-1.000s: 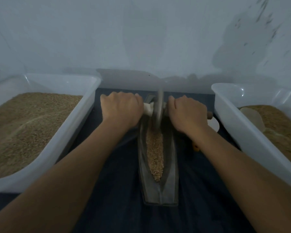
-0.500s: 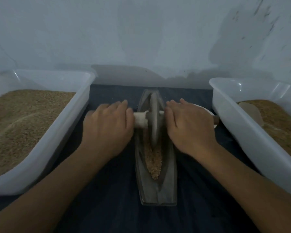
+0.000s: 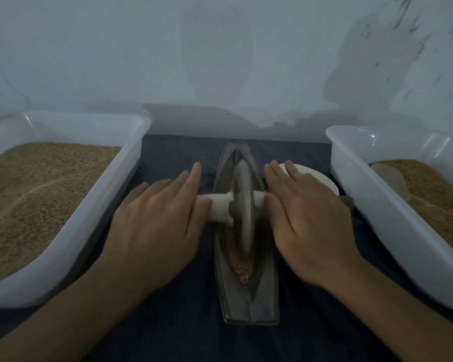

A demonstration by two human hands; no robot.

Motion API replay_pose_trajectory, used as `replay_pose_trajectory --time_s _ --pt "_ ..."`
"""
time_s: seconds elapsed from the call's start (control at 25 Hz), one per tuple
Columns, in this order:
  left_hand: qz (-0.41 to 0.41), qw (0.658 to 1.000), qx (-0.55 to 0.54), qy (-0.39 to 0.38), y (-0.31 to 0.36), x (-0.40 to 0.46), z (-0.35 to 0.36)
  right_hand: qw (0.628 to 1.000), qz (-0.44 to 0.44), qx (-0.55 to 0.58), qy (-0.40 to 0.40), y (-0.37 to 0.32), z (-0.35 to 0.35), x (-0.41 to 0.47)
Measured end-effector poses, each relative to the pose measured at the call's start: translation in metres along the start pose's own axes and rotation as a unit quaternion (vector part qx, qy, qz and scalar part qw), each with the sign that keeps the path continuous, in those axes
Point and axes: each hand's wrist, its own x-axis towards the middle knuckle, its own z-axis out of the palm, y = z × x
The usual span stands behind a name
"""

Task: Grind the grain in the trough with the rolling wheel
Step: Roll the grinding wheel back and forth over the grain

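A dark boat-shaped trough (image 3: 262, 291) lies lengthwise on the dark cloth in the middle. Brown grain (image 3: 242, 270) shows in its near half. The grey rolling wheel (image 3: 242, 205) stands upright in the trough's middle, on a pale wooden axle (image 3: 220, 206) that sticks out to both sides. My left hand (image 3: 157, 218) lies flat over the axle's left end with straight fingers. My right hand (image 3: 304, 212) presses the right end the same way, fingers stretched forward.
A white tub (image 3: 131, 163) of grain stands at the left. Another white tub (image 3: 356, 178) with grain and a pale scoop (image 3: 389, 180) stands at the right. A white bowl (image 3: 317, 176) peeks out behind my right hand. A pale wall closes the back.
The wheel has rolled from the trough's far end toward me to its middle. Both hands went from curled round the axle to flat, with fingers stretched out over it.
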Motion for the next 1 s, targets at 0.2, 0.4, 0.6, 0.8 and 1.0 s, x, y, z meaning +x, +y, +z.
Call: replay_pose_trajectory --time_s 0.2,0.4,0.6,0.8,1.0 --pt "-0.039 0.998 0.020 -0.043 0.005 0.019 0.004 1.000 0.007 -0.005 -0.021 0.004 0.006 0.015" --pt "-0.074 0.988 0.089 -0.100 -0.006 0.117 0.031 0.992 0.094 -0.034 -0.070 0.021 0.034 0.106" --pt "-0.038 0.989 0.135 -0.052 0.001 0.095 0.026 0.992 0.077 -0.017 -0.098 0.019 0.028 0.079" --pt "0.034 0.996 0.080 0.006 -0.003 0.007 0.002 0.999 -0.003 0.002 -0.054 0.000 -0.011 0.002" --pt "0.076 0.974 0.194 -0.090 0.000 0.023 0.001 0.996 0.002 -0.028 -0.081 -0.001 0.005 0.041"
